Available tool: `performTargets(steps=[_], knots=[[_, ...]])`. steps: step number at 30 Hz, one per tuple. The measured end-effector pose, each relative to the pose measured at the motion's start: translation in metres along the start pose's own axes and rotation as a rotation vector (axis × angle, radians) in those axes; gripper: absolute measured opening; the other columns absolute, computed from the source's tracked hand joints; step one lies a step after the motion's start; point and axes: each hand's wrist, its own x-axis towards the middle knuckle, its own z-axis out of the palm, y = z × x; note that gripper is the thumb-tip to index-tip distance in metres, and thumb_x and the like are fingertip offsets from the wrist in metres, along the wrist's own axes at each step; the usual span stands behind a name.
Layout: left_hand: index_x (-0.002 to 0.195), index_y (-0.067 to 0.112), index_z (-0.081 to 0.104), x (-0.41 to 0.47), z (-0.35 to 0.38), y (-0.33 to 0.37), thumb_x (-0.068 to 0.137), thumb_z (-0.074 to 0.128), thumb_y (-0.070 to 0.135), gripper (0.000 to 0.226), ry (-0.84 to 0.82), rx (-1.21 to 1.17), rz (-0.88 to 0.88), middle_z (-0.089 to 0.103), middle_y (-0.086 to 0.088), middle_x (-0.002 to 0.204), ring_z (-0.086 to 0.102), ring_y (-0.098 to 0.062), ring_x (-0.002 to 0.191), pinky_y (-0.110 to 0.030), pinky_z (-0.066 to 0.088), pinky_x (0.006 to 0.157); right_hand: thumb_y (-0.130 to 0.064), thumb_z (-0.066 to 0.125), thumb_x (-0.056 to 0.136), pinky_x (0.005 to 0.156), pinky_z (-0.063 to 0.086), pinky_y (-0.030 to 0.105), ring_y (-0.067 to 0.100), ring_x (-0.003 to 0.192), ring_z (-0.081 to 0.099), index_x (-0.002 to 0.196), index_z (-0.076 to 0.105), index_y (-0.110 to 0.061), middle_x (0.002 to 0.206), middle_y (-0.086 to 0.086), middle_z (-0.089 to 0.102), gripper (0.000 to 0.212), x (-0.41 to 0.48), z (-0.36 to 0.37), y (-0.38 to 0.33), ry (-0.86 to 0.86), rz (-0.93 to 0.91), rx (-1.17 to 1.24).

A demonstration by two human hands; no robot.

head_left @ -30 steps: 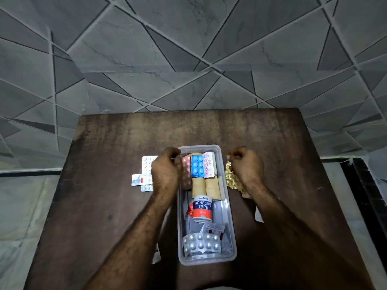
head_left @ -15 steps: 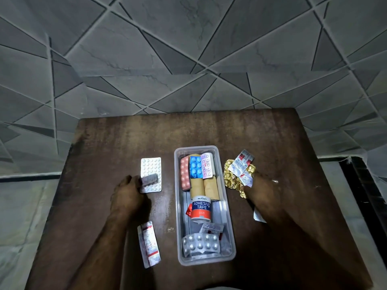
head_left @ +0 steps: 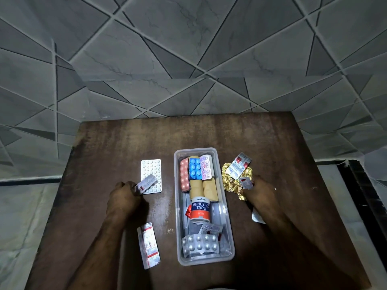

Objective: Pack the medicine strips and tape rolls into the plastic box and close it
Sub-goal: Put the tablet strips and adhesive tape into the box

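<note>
A clear plastic box [head_left: 227, 225] stands lidless in the middle of the brown table. Inside lie pink, blue and white medicine strips [head_left: 195, 171], two tan tape rolls [head_left: 203, 189], a white adhesive tape roll [head_left: 200, 209] and a silver blister strip [head_left: 200, 243]. My left hand [head_left: 123, 198] is left of the box, fingers closed on a small silver strip [head_left: 146, 183] that overlaps a white blister sheet [head_left: 151, 171]. Right of the box, my right hand [head_left: 260, 192] pinches a small red-marked strip [head_left: 245, 182] beside a gold foil strip [head_left: 230, 181].
A red-and-white strip [head_left: 148, 244] lies at the near left of the table [head_left: 117, 147]. Another silver strip [head_left: 238, 165] rests on the gold foil. A white scrap [head_left: 257, 217] pokes out under my right forearm. Grey tiled floor surrounds the table.
Both hands have pulled back from the far end of the box to the strips on either side. Since half a second ago they have barely moved.
</note>
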Motion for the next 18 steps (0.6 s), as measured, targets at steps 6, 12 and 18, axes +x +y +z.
performTargets(steps=[6,12,18], knots=[[0.078,0.008,0.068,-0.013,-0.019,-0.008,0.078,0.074,0.028,0.021,-0.031,-0.122,-0.079,0.072,-0.015,0.08,0.066,-0.03,0.075,-0.031,0.047,0.062,-0.019,0.076,0.077,0.039,0.034,0.017,0.007,0.054,0.05,0.082,0.055,-0.011,0.067,0.0,0.058,0.023,-0.014,-0.027,-0.013,-0.018,0.088,0.194],[0.075,0.013,0.063,-0.048,-0.034,0.024,0.071,0.081,0.029,0.025,-0.035,-0.398,-0.084,0.068,-0.004,0.071,0.06,-0.021,0.066,-0.03,0.043,0.061,-0.034,0.077,0.075,0.054,0.054,0.026,0.014,0.065,0.067,0.094,0.058,-0.021,0.08,-0.003,0.068,0.03,-0.027,-0.033,-0.045,0.002,-0.017,0.284],[0.085,0.022,0.067,-0.093,-0.016,0.08,0.06,0.08,0.049,0.039,0.03,-0.237,0.15,0.066,-0.006,0.1,0.06,-0.025,0.099,-0.036,0.046,0.087,-0.045,0.07,0.078,0.078,0.052,0.033,0.02,0.089,0.065,0.104,0.056,-0.023,0.099,0.001,0.07,0.037,-0.058,-0.003,-0.073,-0.055,-0.256,0.022]])
